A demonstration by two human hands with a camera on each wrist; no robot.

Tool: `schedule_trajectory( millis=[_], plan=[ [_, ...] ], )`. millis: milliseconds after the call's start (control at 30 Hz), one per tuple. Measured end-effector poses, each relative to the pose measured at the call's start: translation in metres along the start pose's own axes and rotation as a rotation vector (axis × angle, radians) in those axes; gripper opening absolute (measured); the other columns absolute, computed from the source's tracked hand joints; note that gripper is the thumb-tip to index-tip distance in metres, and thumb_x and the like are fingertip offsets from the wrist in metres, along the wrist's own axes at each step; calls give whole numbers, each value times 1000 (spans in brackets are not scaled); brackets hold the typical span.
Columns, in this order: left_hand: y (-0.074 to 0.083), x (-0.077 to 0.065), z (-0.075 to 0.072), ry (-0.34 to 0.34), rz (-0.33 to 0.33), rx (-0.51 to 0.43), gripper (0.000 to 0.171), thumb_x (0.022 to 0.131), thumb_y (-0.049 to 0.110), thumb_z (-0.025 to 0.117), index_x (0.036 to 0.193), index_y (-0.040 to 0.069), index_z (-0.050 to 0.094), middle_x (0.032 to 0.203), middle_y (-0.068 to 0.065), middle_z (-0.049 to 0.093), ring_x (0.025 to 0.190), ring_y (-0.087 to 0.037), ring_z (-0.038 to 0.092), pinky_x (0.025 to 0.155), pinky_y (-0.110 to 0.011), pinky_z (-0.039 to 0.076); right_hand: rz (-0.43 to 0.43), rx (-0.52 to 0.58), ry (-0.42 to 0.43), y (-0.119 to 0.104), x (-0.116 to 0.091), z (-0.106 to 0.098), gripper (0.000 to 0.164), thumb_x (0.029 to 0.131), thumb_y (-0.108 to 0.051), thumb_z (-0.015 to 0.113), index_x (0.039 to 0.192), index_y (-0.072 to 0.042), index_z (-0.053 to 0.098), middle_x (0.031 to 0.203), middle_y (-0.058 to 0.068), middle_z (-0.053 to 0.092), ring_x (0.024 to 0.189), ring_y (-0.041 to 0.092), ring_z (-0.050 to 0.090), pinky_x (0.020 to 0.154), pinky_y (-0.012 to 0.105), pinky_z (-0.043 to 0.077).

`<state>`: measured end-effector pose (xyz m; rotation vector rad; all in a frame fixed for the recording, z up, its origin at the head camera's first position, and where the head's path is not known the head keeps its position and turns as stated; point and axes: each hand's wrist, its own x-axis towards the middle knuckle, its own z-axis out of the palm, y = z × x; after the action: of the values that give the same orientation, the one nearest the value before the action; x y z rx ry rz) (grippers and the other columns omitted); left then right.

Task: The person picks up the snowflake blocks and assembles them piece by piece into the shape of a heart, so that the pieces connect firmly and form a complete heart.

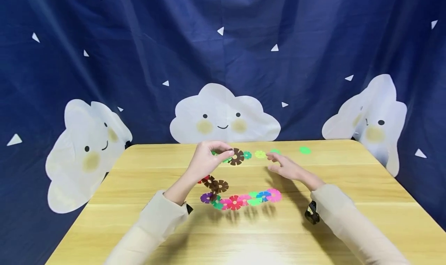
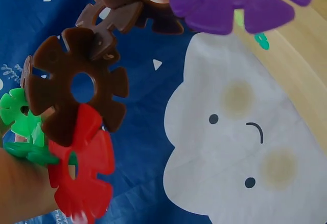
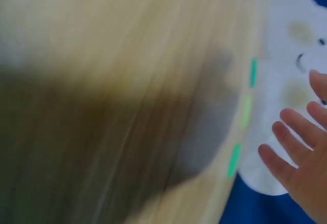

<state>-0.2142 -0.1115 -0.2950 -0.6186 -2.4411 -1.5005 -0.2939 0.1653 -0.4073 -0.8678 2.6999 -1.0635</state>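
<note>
Tabletop (image 1: 366, 191), disc chain (image 1: 239, 205), partly behind left fingers (image 1: 220, 145)

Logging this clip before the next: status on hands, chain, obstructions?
Left hand holding flower-disc chain. Right hand empty, near loose discs. Nothing visibly in the way.

My left hand (image 2: 25, 188) holds a chain (image 2: 46, 86) of green, red, brown and purple discs (image 2: 99, 155), a white cloud (image 2: 225, 147) behind

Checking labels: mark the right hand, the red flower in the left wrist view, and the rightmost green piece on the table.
Right hand (image 1: 286, 169): head view, middle of the hand.
Red flower (image 2: 93, 158): left wrist view, right of its hole.
Green piece (image 1: 305, 150): head view, its middle.
</note>
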Motion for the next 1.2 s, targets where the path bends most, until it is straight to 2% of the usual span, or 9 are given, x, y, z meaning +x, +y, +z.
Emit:
schedule_trajectory(
  millis=[133, 267, 400, 533, 733, 833, 933, 1100, 1200],
  plan=[
    [1, 0, 2, -23, -12, -11, 11, 79, 11, 68, 87, 4, 72, 91, -8, 69, 77, -16, 61, 64, -27, 48, 53, -23, -107, 13, 11, 2, 57, 93, -12, 49, 137, 12, 22, 138, 34, 28, 123, 50, 32, 99, 58, 28],
    [2, 0, 5, -53, -10, -14, 11, 80, 12, 68, 87, 5, 72, 86, -6, 69, 73, -14, 60, 61, -27, 49, 109, -23, -171, 17, 21, 3, 62, 92, -10, 48, 138, 14, 14, 142, 35, 16, 129, 50, 20, 105, 56, 17],
    [3, -1, 9, -81, -17, -10, 12, 80, 13, 68, 87, 5, 72, 83, -5, 69, 72, -11, 59, 63, -26, 48, 143, -64, -209, 19, 28, 5, 64, 92, -11, 50, 139, 13, 13, 141, 35, 19, 131, 47, 16, 106, 55, 14],
    [2, -1, 10, -91, -24, 6, 12, 80, 14, 69, 87, 6, 72, 82, -4, 69, 72, -11, 58, 64, -26, 48, 145, -73, -248, 19, 28, 7, 64, 93, -13, 50, 138, 14, 15, 139, 36, 24, 130, 47, 21, 105, 55, 18],
    [-1, -2, 9, -84, -38, 19, 12, 80, 14, 68, 88, 6, 72, 84, -4, 69, 72, -11, 58, 62, -26, 48, 110, -101, -284, 10, 18, 3, 59, 88, -11, 58, 133, 15, 30, 126, 32, 46, 118, 44, 43, 97, 52, 35],
    [-1, -3, 8, -85, -40, 28, 12, 80, 14, 68, 88, 6, 71, 83, -3, 69, 72, -10, 58, 63, -26, 48, 52, -142, -266, 4, 13, 1, 53, 83, -8, 64, 126, 15, 41, 111, 29, 58, 105, 39, 56, 88, 47, 45],
    [-1, -4, 7, -86, -46, 31, 12, 80, 15, 68, 88, 7, 72, 82, -2, 69, 72, -10, 58, 63, -26, 47, 16, -202, -219, 1, 11, 3, 49, 80, -6, 67, 122, 12, 47, 101, 26, 62, 94, 36, 60, 81, 44, 49],
    [-1, -4, 7, -95, -47, 10, 14, 81, 18, 68, 89, 6, 71, 83, -3, 69, 73, -10, 58, 62, -26, 47, 41, -295, -162, 9, 14, 13, 57, 79, -9, 69, 127, 10, 43, 116, 26, 54, 106, 38, 53, 92, 47, 42],
    [-2, -5, 9, -104, -45, 2, 15, 81, 17, 68, 89, 5, 71, 84, -4, 69, 72, -10, 58, 61, -26, 47, 46, -314, -138, 14, 17, 19, 58, 79, -9, 69, 128, 9, 43, 118, 25, 51, 105, 36, 51, 92, 47, 41]
  ],
)
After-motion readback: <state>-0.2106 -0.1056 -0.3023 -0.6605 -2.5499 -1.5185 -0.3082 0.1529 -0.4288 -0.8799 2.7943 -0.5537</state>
